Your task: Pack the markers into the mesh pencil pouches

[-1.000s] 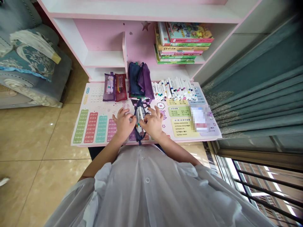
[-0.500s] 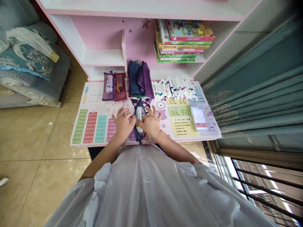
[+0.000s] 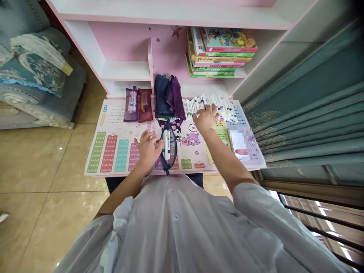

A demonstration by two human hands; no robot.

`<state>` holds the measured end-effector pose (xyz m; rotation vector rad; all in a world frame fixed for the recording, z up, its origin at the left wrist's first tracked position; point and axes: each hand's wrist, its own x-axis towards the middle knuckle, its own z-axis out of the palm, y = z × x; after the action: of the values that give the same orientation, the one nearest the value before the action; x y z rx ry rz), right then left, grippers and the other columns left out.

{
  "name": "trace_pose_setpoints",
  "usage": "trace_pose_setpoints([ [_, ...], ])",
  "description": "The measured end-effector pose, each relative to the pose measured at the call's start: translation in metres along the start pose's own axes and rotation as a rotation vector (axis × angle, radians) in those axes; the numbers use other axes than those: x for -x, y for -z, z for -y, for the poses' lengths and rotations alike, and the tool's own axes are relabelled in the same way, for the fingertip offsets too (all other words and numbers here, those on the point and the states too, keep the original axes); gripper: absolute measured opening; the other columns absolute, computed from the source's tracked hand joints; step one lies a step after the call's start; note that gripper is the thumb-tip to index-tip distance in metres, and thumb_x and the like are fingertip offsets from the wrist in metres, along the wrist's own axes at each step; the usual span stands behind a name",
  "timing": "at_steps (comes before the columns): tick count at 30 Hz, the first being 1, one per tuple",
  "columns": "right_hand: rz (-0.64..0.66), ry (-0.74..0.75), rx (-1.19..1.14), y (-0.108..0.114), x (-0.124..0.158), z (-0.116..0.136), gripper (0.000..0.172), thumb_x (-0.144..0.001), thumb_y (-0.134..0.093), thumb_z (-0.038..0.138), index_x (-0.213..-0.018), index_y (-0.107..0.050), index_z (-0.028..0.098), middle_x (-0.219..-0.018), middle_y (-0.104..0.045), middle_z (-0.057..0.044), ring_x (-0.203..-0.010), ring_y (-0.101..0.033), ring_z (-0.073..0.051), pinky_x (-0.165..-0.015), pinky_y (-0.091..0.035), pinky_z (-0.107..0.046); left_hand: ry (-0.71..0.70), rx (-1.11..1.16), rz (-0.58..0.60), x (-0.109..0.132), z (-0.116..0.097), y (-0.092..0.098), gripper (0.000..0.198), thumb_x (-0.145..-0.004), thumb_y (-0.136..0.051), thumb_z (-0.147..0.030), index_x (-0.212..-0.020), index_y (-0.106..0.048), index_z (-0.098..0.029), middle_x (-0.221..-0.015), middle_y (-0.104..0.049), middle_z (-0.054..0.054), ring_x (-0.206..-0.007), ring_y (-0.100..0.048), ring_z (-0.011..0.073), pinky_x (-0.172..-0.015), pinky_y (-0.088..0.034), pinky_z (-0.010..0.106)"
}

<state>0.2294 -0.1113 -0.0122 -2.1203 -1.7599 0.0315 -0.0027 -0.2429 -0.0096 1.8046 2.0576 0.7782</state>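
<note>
A dark blue mesh pencil case [image 3: 173, 154] lies unzipped at the front middle of the desk, with several white markers [image 3: 167, 142] inside it. My left hand [image 3: 149, 148] pinches the case's left edge between thumb and index finger, the other fingers raised. Over the row of loose white markers [image 3: 226, 106] at the back right, my right hand [image 3: 206, 118] has its fingers stretched out and apart. Its fingertips are at the near side of the pile; whether they touch a marker I cannot tell.
A purple mesh case [image 3: 131, 110] with markers and a red mesh case [image 3: 145, 108] lie at the back left. Beside them is a stack of blue and purple cases [image 3: 165, 94]. Books [image 3: 222, 57] fill part of the shelf. A blurred phone-like object [image 3: 241, 144] lies at right.
My right hand has left the blue pencil case and moved right and away from me to the loose markers. My left hand stays at the case's edge.
</note>
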Motion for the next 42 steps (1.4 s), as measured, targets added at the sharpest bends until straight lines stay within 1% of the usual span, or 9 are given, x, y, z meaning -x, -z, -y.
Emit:
trace_pose_setpoints([
  [3,0.101,-0.035,0.115,-0.01,-0.027,-0.01,0.022,-0.089,-0.056,0.021,-0.102,-0.072,0.013,-0.152,-0.045,-0.019,-0.151,-0.021,-0.041,-0.115,-0.022,-0.069,0.001,0.0,0.008,0.0,0.001,0.001,0.017,-0.086,-0.062,-0.029,-0.071,-0.069,-0.024,-0.129,-0.069,0.006,-0.141,-0.046,0.0333,-0.118,-0.019,0.073],
  [8,0.19,-0.055,0.239,-0.019,-0.049,-0.011,0.036,-0.091,-0.053,0.021,-0.121,-0.065,0.007,-0.154,-0.039,-0.024,-0.153,-0.013,-0.041,-0.116,-0.016,-0.072,0.003,-0.004,0.011,-0.001,0.002,0.001,0.018,-0.086,-0.061,-0.029,-0.071,-0.068,-0.024,-0.129,-0.069,0.006,-0.141,-0.045,0.0333,-0.118,-0.018,0.073],
  [14,0.188,-0.068,0.293,-0.027,-0.062,-0.005,0.042,-0.093,-0.055,0.033,-0.123,-0.067,0.006,-0.155,-0.039,-0.027,-0.151,-0.011,-0.047,-0.111,-0.009,-0.078,0.005,-0.011,0.016,-0.002,0.002,0.001,0.017,-0.086,-0.062,-0.03,-0.071,-0.069,-0.024,-0.129,-0.069,0.006,-0.141,-0.046,0.0341,-0.118,-0.018,0.073],
  [19,0.199,-0.059,0.338,-0.029,-0.067,-0.002,0.062,-0.102,-0.021,0.037,-0.118,-0.068,-0.001,-0.148,-0.043,-0.03,-0.15,-0.012,-0.05,-0.112,-0.01,-0.073,0.019,-0.003,0.03,-0.002,0.001,0.003,0.017,-0.085,-0.062,-0.029,-0.071,-0.068,-0.024,-0.129,-0.068,0.006,-0.142,-0.045,0.0332,-0.118,-0.018,0.074],
  [25,0.206,-0.07,0.286,-0.024,-0.066,-0.002,0.047,-0.093,-0.055,0.044,-0.119,-0.069,0.008,-0.146,-0.048,-0.028,-0.149,-0.02,-0.047,-0.11,-0.013,-0.079,0.013,0.002,0.023,-0.001,0.002,0.003,0.018,-0.086,-0.061,-0.03,-0.071,-0.068,-0.024,-0.129,-0.068,0.006,-0.141,-0.045,0.0341,-0.118,-0.017,0.074],
  [30,0.126,-0.037,0.157,0.001,-0.029,0.003,0.032,-0.087,-0.061,0.035,-0.105,-0.072,0.011,-0.143,-0.052,-0.022,-0.146,-0.027,-0.043,-0.111,-0.023,-0.074,0.013,-0.005,0.032,-0.002,0.001,0.003,0.017,-0.086,-0.062,-0.029,-0.07,-0.067,-0.024,-0.129,-0.068,0.006,-0.142,-0.045,0.0337,-0.117,-0.018,0.074],
  [33,0.06,0.021,-0.053,0.022,0.017,0.01,0.017,-0.083,-0.059,0.026,-0.077,-0.07,0.015,-0.142,-0.057,-0.018,-0.144,-0.032,-0.043,-0.108,-0.033,-0.071,0.012,-0.001,0.03,-0.002,0.0,0.003,0.017,-0.085,-0.063,-0.028,-0.069,-0.066,-0.023,-0.129,-0.068,0.006,-0.141,-0.045,0.0332,-0.116,-0.019,0.075],
  [38,0.081,0.169,-0.419,0.042,0.101,0.026,0.017,-0.074,-0.063,0.024,-0.058,-0.059,0.021,-0.131,-0.067,-0.012,-0.139,-0.045,-0.037,-0.109,-0.039,-0.064,0.001,0.004,0.008,-0.002,0.0,0.001,0.018,-0.085,-0.063,-0.028,-0.068,-0.065,-0.023,-0.128,-0.069,0.006,-0.141,-0.046,0.033,-0.116,-0.019,0.074],
  [42,0.142,0.177,-0.472,0.041,0.143,0.039,0.018,-0.069,-0.069,0.024,-0.055,-0.058,0.022,-0.13,-0.068,-0.01,-0.14,-0.044,-0.037,-0.108,-0.041,-0.06,-0.016,0.006,0.003,-0.001,0.0,0.0,0.02,-0.087,-0.063,-0.029,-0.068,-0.064,-0.023,-0.127,-0.07,0.006,-0.141,-0.046,0.0329,-0.117,-0.018,0.073],
])
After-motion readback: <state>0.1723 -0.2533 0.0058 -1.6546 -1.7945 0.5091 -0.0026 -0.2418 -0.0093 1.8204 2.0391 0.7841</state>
